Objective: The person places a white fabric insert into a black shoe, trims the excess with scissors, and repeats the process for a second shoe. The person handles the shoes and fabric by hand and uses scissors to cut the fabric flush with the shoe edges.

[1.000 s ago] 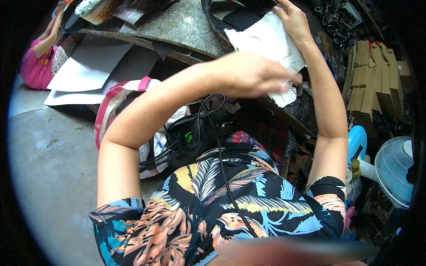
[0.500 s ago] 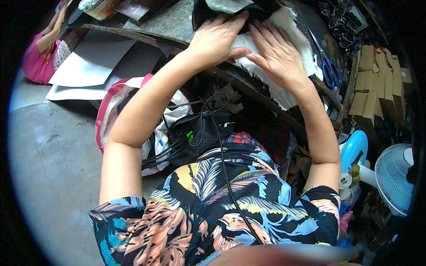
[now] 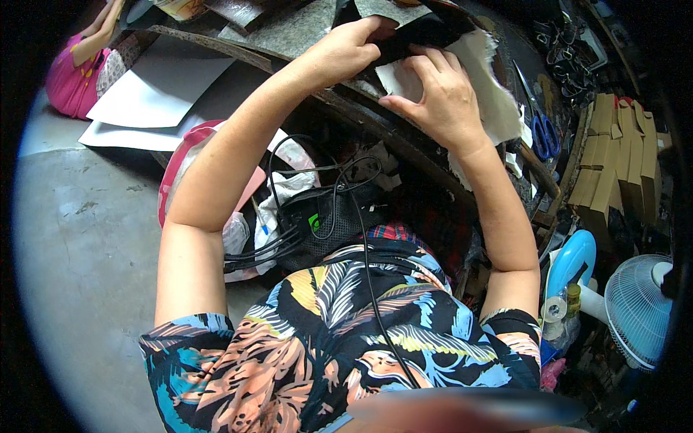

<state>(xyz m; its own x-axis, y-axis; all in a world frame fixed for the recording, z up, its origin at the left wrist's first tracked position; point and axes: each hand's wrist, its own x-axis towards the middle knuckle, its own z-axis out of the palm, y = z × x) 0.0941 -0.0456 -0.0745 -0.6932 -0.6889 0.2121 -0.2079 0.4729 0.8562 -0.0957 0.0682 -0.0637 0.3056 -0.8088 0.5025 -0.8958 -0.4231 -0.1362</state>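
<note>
At the top of the head view, my left hand (image 3: 352, 52) is closed on the near edge of a black piece of material (image 3: 422, 37). The piece is partly lifted, and its far side is cut off by the picture's edge. To the right of it, my right hand (image 3: 442, 94) is open, with bent fingertips at the black edge and the thumb held apart. Beneath that hand lies a white, frayed-edged cloth (image 3: 494, 94) on the workbench. Scissors with blue handles (image 3: 545, 136) lie right of the cloth.
White sheets (image 3: 155, 94) stick out at the bench's left, near a person in pink (image 3: 71, 83). Below the bench, a black mesh bag (image 3: 325, 213) with cables sits by a pink-rimmed white container (image 3: 170, 177). Folded cardboard (image 3: 610, 159) and a fan (image 3: 639, 307) stand right.
My left hand has gone from lying flat to gripping the black material, whose edge is now raised. My right hand's fingers have bent and its thumb has come away from the left hand.
</note>
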